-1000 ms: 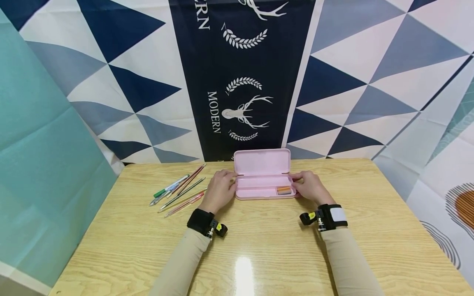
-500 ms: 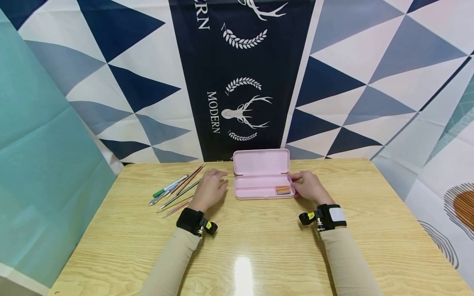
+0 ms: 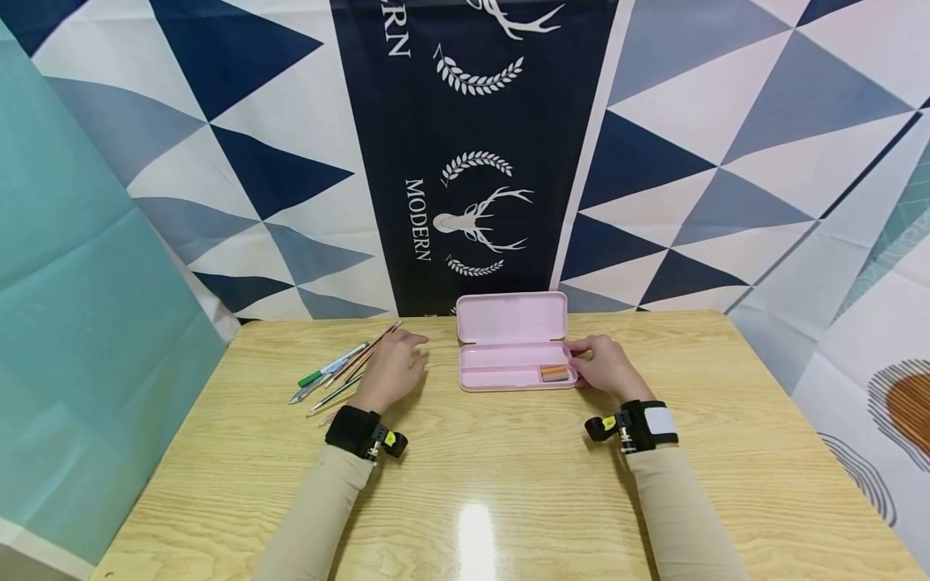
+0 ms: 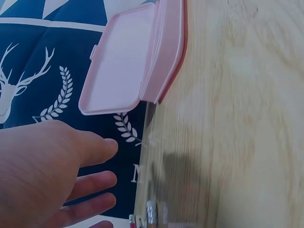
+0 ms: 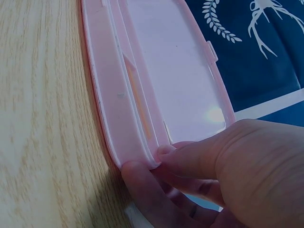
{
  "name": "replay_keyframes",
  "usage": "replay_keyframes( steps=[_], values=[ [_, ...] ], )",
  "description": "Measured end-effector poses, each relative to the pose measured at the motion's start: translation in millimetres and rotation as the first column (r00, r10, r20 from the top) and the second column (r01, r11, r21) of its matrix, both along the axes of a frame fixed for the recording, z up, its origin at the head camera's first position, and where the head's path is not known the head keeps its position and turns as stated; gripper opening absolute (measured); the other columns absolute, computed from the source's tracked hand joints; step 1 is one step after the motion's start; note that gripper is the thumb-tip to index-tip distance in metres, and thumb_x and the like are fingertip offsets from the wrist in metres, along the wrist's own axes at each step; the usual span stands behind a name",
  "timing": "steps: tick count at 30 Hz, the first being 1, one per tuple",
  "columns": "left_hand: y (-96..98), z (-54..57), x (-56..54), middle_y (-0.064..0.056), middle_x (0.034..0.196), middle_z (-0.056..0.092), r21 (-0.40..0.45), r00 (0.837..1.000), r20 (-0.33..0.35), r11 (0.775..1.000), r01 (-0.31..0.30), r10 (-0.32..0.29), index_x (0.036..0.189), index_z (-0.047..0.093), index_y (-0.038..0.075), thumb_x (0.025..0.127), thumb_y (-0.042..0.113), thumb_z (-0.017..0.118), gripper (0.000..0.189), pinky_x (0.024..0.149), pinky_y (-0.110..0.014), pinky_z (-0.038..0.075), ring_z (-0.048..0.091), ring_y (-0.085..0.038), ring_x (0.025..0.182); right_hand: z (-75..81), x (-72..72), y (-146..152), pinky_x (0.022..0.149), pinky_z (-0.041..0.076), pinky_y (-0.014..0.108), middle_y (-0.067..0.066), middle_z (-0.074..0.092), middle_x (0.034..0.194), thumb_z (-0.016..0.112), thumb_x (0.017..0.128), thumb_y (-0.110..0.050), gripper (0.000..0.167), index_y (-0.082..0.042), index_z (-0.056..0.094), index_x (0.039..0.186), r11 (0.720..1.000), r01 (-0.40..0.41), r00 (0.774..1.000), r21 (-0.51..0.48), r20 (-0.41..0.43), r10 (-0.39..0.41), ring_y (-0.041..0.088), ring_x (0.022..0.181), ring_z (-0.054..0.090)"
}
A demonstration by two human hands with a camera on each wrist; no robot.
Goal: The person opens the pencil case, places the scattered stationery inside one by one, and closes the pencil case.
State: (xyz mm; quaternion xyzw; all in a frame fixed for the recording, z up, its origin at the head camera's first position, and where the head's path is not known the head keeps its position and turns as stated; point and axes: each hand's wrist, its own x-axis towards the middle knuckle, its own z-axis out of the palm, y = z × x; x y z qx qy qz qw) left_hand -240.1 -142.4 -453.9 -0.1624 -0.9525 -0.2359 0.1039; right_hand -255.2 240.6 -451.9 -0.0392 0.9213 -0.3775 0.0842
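Note:
A pink pencil case (image 3: pixel 501 378) stands with its lid (image 3: pixel 512 317) raised at the back of the table. An orange-and-grey block (image 3: pixel 555 373) lies in its small right compartment. My right hand (image 3: pixel 606 367) grips the case's right end; in the right wrist view its thumb and fingers (image 5: pixel 142 187) pinch the corner. My left hand (image 3: pixel 390 371) is off the case with its fingers extended, over the right side of several pencils and pens (image 3: pixel 345 367), hiding part of them. In the left wrist view, pencil ends (image 4: pixel 151 213) show below the fingers, and nothing is held.
The wooden table (image 3: pixel 538 484) runs back to a patterned cloth (image 3: pixel 479 121) hanging right behind the case. A teal cloth (image 3: pixel 94 323) hangs along the left side. A green-ended pen (image 3: pixel 310 379) lies at the left of the bunch.
My left hand has let go of the case's left end and moved left over the pencils. The right hand keeps its hold, and the case has stayed in place.

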Motion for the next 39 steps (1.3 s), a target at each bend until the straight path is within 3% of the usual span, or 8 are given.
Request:
replay_keyframes(
  steps=[5, 14, 21, 26, 29, 31, 33, 39],
  values=[
    [-12.2, -4.1, -1.6, -0.027, 0.134, 0.075, -0.018, 0.999, -0.045, 1.000, 0.019, -0.020, 0.133, 0.078, -0.002, 0.105, 0.010, 0.075, 0.030, 0.111, -0.061, 0.058, 0.070, -0.047, 0.130, -1.0, -0.2, -1, 0.063, 0.060, 0.023, 0.038, 0.064, 0.142, 0.065, 0.110, -0.002, 0.042, 0.007, 0.065, 0.151, 1.000, 0.000, 1.000, -0.002, -0.004, 0.000, 0.012, 0.070, 0.068],
    [-29.0, 2.2, 3.8, -0.030, 0.148, 0.070, -0.061, 0.999, 0.031, 0.998, -0.017, 0.018, 0.139, 0.076, 0.000, 0.109, 0.011, 0.073, 0.033, 0.113, -0.059, 0.058, 0.065, -0.050, 0.141, -2.7, -1.2, 0, 0.063, 0.059, 0.022, 0.037, 0.065, 0.141, 0.064, 0.110, -0.002, 0.041, 0.007, 0.065, 0.151, 1.000, 0.002, 1.000, 0.002, -0.012, -0.001, 0.012, 0.069, 0.068],
    [-42.9, 6.2, 4.4, -0.029, 0.141, 0.072, -0.092, 0.999, 0.034, 0.995, -0.038, 0.042, 0.140, 0.075, -0.001, 0.109, 0.012, 0.072, 0.033, 0.112, -0.059, 0.059, 0.067, -0.049, 0.135, -3.8, -2.0, 1, 0.063, 0.058, 0.021, 0.036, 0.064, 0.141, 0.063, 0.110, -0.001, 0.042, 0.007, 0.065, 0.151, 1.000, 0.005, 1.000, 0.003, -0.009, -0.005, 0.012, 0.069, 0.067],
    [-59.2, 1.0, 0.0, -0.028, 0.134, 0.074, -0.077, 0.999, -0.003, 0.996, -0.052, 0.052, 0.138, 0.076, 0.000, 0.105, 0.007, 0.074, 0.034, 0.104, -0.060, 0.062, 0.070, -0.048, 0.129, -4.9, -2.0, 0, 0.062, 0.058, 0.021, 0.037, 0.064, 0.143, 0.062, 0.110, 0.000, 0.042, 0.006, 0.065, 0.151, 1.000, 0.001, 1.000, 0.005, -0.017, -0.001, 0.011, 0.069, 0.067],
    [-73.7, -16.4, -10.3, -0.024, 0.128, 0.076, -0.062, 0.996, -0.067, 0.996, -0.064, 0.060, 0.135, 0.079, 0.004, 0.105, 0.012, 0.075, 0.031, 0.097, -0.056, 0.063, 0.071, -0.045, 0.122, -3.8, -1.5, 0, 0.063, 0.058, 0.022, 0.037, 0.064, 0.142, 0.062, 0.110, 0.000, 0.042, 0.007, 0.065, 0.151, 1.000, 0.004, 1.000, 0.003, -0.013, -0.004, 0.011, 0.069, 0.067],
    [-78.7, -17.1, -10.3, -0.024, 0.126, 0.077, -0.048, 0.995, -0.083, 0.997, -0.061, 0.057, 0.133, 0.080, 0.004, 0.105, 0.014, 0.076, 0.030, 0.094, -0.056, 0.063, 0.072, -0.044, 0.119, -3.1, -1.3, 0, 0.063, 0.059, 0.022, 0.037, 0.063, 0.142, 0.062, 0.110, 0.000, 0.041, 0.007, 0.065, 0.151, 1.000, 0.005, 1.000, 0.002, -0.012, -0.005, 0.012, 0.070, 0.068],
    [-82.8, -15.7, -8.9, -0.025, 0.126, 0.076, -0.037, 0.995, -0.081, 0.997, -0.061, 0.058, 0.133, 0.080, 0.005, 0.105, 0.014, 0.077, 0.030, 0.093, -0.057, 0.062, 0.072, -0.045, 0.118, -2.9, -1.1, 0, 0.063, 0.059, 0.022, 0.037, 0.063, 0.141, 0.062, 0.110, 0.000, 0.041, 0.007, 0.065, 0.151, 1.000, 0.006, 1.000, 0.001, -0.011, -0.005, 0.012, 0.070, 0.068],
    [-87.9, 8.2, 3.3, -0.029, 0.135, 0.074, -0.046, 0.998, -0.010, 0.997, -0.068, 0.068, 0.137, 0.077, 0.001, 0.101, 0.002, 0.077, 0.036, 0.104, -0.065, 0.060, 0.070, -0.050, 0.126, -4.0, -1.4, 0, 0.062, 0.058, 0.022, 0.036, 0.064, 0.141, 0.062, 0.110, -0.001, 0.042, 0.007, 0.065, 0.151, 1.000, 0.002, 1.000, 0.005, -0.011, -0.002, 0.010, 0.068, 0.067]
  ],
)
